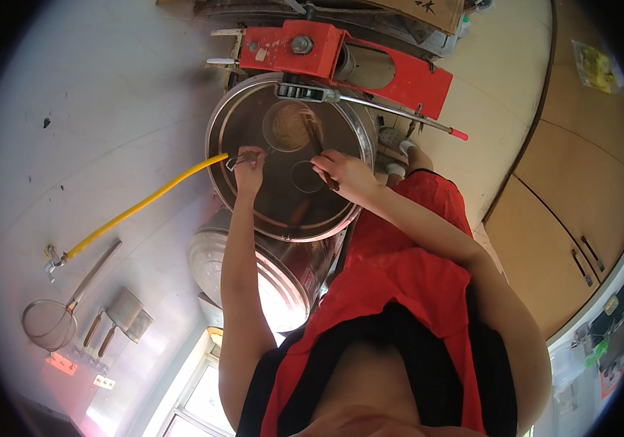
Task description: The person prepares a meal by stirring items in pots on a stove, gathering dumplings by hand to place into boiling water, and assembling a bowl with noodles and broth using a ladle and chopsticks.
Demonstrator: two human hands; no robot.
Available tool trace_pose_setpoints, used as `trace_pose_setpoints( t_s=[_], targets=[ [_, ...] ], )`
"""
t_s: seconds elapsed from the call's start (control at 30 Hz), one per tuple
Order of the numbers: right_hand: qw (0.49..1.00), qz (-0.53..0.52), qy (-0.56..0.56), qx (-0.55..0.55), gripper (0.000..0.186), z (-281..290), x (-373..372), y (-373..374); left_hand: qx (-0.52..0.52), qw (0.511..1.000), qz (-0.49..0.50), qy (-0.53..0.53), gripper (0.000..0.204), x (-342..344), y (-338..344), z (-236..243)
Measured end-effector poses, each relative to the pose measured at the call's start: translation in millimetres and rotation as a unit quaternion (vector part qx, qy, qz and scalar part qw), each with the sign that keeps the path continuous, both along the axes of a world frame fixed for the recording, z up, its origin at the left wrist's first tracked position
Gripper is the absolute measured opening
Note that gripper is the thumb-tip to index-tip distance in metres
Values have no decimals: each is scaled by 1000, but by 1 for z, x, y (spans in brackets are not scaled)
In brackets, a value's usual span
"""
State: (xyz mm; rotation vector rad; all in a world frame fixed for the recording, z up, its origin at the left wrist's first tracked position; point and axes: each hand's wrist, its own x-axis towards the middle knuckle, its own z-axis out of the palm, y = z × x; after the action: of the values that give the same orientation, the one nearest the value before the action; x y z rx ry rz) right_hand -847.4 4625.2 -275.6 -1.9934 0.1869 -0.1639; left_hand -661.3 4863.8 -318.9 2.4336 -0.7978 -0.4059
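Observation:
A large steel pot (218, 109) of murky liquid stands in front of me. Over its far part is a round strainer (266, 131) with pale noodles (293, 120) in it. My left hand (250, 169) is closed around the strainer's handle, whose metal loop (233, 162) sticks out on the left. My right hand (348, 175), above the pot's right side, grips dark brown chopsticks (315, 137), their far ends at the noodles. A thin ring shows on the liquid below them; I cannot tell what it is.
Over the pot's far rim hangs a red press (399, 76) with a ratchet handle (399, 113). A yellow hose (144, 204) runs from a wall tap (53, 262) to the pot. Near its left side leans a metal lid (213, 266). A wire skimmer (49, 325) hangs on the left wall; wooden cabinets (545, 226) stand right.

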Motion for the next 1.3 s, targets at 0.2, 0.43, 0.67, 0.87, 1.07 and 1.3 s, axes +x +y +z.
trace_pose_setpoints(
  t_s=[0.2,0.43,0.67,0.87,1.07,1.3],
  targets=[
    [999,9,50,10,8,6,2,-5,21,998,37,40,6,-18,-25,16],
    [997,76,22,11,10,-3,10,-2,98,995,-18,-3,10,-6,-20,3],
    [997,76,1,11,13,18,11,3,180,982,48,10,17,11,-52,-7],
    [992,-33,100,-74,13,46,9,-28,257,963,70,40,28,19,-76,-31],
    [998,-16,20,-55,14,6,26,-17,212,975,59,33,35,11,-117,-25],
    [999,-22,-26,8,14,65,-14,-35,-91,962,204,159,17,-19,-52,-11]
  ],
)
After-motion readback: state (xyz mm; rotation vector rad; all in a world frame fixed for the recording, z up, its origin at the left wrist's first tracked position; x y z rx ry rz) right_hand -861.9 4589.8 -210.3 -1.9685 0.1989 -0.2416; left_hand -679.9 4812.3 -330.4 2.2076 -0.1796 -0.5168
